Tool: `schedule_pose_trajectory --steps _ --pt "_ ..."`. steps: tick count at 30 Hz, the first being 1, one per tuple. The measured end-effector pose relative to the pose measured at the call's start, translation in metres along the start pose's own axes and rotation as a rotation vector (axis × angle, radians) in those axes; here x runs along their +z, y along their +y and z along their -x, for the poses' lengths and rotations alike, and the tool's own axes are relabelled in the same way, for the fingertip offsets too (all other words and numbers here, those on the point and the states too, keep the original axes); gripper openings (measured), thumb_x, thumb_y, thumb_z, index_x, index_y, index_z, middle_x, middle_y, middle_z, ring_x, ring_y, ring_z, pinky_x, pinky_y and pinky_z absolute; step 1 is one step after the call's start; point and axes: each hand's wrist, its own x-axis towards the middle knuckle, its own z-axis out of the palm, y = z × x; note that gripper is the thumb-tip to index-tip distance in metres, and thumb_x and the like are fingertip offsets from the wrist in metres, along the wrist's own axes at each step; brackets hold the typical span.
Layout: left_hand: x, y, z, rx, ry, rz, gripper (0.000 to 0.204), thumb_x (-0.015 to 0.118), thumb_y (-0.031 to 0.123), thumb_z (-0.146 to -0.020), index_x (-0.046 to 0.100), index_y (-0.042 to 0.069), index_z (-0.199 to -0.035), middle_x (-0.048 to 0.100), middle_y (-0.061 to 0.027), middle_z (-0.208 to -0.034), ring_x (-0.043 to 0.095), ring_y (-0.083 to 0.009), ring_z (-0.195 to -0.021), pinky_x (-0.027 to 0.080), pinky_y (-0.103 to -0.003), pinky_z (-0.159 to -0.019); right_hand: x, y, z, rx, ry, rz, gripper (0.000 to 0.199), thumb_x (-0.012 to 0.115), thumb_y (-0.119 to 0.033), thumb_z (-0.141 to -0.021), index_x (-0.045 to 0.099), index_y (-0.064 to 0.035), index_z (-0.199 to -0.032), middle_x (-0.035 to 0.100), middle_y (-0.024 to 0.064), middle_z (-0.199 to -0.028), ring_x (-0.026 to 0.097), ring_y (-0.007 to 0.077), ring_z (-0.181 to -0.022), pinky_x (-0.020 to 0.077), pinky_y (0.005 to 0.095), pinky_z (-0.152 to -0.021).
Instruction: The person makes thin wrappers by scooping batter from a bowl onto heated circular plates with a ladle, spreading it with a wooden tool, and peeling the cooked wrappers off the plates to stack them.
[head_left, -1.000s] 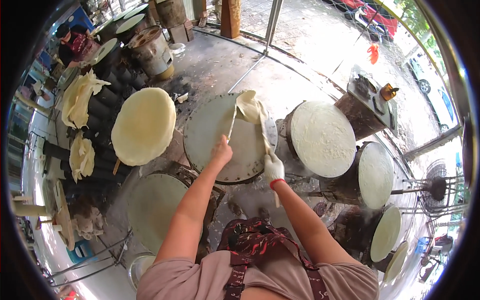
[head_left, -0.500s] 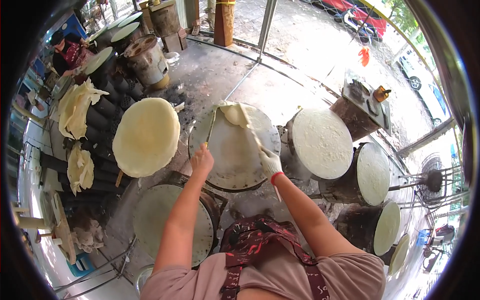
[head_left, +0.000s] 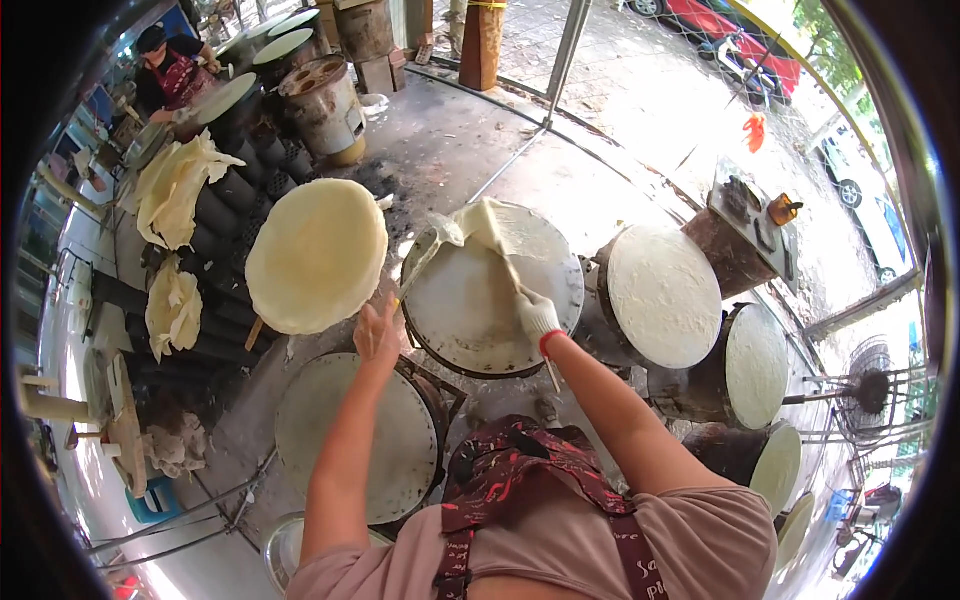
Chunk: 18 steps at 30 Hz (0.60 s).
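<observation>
Peeling in progress on round grey drum-top griddle (head_left: 470,320), centre. Thin pale translucent sheet (head_left: 480,228) lifted at its far edge, draped over long thin stick (head_left: 512,275). Right hand (head_left: 537,315), white-gloved, closed around stick. Left hand (head_left: 377,335) bare, fingers spread, beside griddle's left rim, holding nothing.

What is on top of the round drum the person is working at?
A thin pale sheet covers the drum top, its far edge lifted by a stick in the right hand. The left hand is beside the rim. The surface under the sheet is hidden.
</observation>
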Motion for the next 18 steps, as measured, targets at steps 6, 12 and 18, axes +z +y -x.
schedule_pose_trajectory --steps 6,12,18 --pt "-0.04 -0.007 0.046 -0.232 -0.279 -0.036 0.048 0.056 0.011 -0.086 0.049 0.024 -0.132 0.051 -0.0154 -0.099 0.057 -0.0324 -0.092 0.047 -0.043 -0.076 -0.07 -0.045 -0.014 0.315 -0.37 0.018 0.034 0.057 -0.028 -0.088 0.065 -0.0137 -0.117 0.054 -0.0014 -0.064 0.045 0.0084 -0.047 0.0373 0.0248 -0.042" --pt "-0.068 0.016 0.093 -0.041 -0.146 -0.182 0.059 0.057 0.004 -0.079 0.05 0.03 -0.131 0.049 -0.0099 -0.091 0.056 -0.0283 -0.085 0.048 -0.042 -0.068 -0.023 -0.013 -0.034 -0.029 -0.422 -0.007 0.039 0.057 -0.03 -0.088 0.061 -0.013 -0.122 0.051 -0.002 -0.061 0.043 0.0085 -0.046 0.0357 0.0258 -0.041" --pt "-0.103 0.031 0.154 -0.213 -0.096 0.113 0.052 0.061 0.0 -0.072 0.062 0.022 -0.119 0.049 -0.009 -0.084 0.057 -0.0269 -0.077 0.047 -0.04 -0.064 -0.097 -0.022 -0.058 0.326 -0.387 0.021 0.036 0.059 -0.035 -0.087 0.066 -0.0101 -0.112 0.051 -0.0014 -0.063 0.042 0.0087 -0.044 0.0349 0.0257 -0.039"
